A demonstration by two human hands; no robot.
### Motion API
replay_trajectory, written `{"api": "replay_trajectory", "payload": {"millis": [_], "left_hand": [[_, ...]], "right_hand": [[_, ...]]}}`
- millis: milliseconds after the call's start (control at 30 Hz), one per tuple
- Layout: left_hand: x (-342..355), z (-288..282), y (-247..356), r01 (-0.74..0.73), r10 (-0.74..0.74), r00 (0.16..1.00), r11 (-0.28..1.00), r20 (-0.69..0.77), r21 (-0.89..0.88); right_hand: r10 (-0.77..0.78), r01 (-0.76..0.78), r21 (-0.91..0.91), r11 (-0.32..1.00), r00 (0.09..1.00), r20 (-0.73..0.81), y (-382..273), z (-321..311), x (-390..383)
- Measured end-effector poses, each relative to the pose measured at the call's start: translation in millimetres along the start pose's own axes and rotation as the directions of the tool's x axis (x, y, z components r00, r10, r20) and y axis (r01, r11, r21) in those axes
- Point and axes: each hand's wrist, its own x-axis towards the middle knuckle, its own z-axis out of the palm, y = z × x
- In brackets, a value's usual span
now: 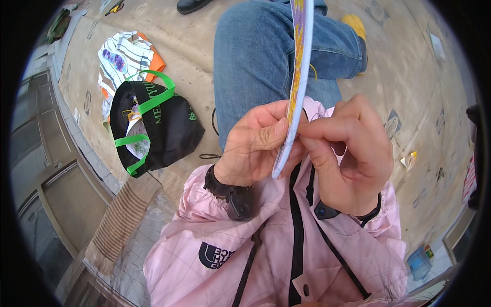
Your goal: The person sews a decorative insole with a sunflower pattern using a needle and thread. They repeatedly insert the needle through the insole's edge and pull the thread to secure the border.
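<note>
Fingers (263, 134) of left hand (250, 148) pinching hoop (298, 77) near its lower rim, edge-on above knee (255, 51); right hand (348, 153) fingertips pressed together at cloth, seemingly on needle, too small to confirm. Judged mid-stitch, needle at fabric. Next move calls for steady hoop and straight pull of thread (313, 70); bag (153, 123) well apart.

The hoop (298, 77) stands edge-on at centre, between both hands: left hand (253, 146) on its left side, right hand (348, 153) on its right, fingertips touching its rim. Behind the hands lies the person's knee (261, 56), and the hoop's upper part crosses in front of it. Off to the left, on the ground (409, 77), sits a bag (158, 128), with a folded cloth (125, 59) just behind it, touching
</note>
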Motion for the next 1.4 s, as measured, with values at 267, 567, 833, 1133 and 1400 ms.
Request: {"api": "replay_trajectory", "payload": {"millis": [267, 567, 833, 1133, 1400], "left_hand": [[-7, 27, -1, -0.170, 0.329, 0.924, 0.809, -0.193, 0.563], [-11, 32, -1, -0.230, 0.423, 0.889, 0.746, -0.177, 0.625], [-7, 30, -1, -0.134, 0.579, 0.783, 0.515, -0.228, 0.847], [3, 23, -9, -0.137, 0.628, 0.760, 0.406, -0.167, 0.904], [-5, -43, 41, 0.133, 0.957, 0.260, -0.170, 0.131, 0.976]], "right_hand": [[0.207, -0.162, 0.443, 0.882, 0.977, -0.055, 26, 17, -5], [0.263, -0.251, 0.465, 0.849, 0.964, 0.040, 23, 13, -9], [0.320, -0.230, 0.422, 0.877, 0.934, -0.157, 12, 9, 0], [-0.336, 0.324, -0.136, 0.936, 0.939, -0.077, 29, -2, 15], [-0.112, 0.313, 0.289, 0.905, 0.830, -0.546, -4, -131, -18]]}}
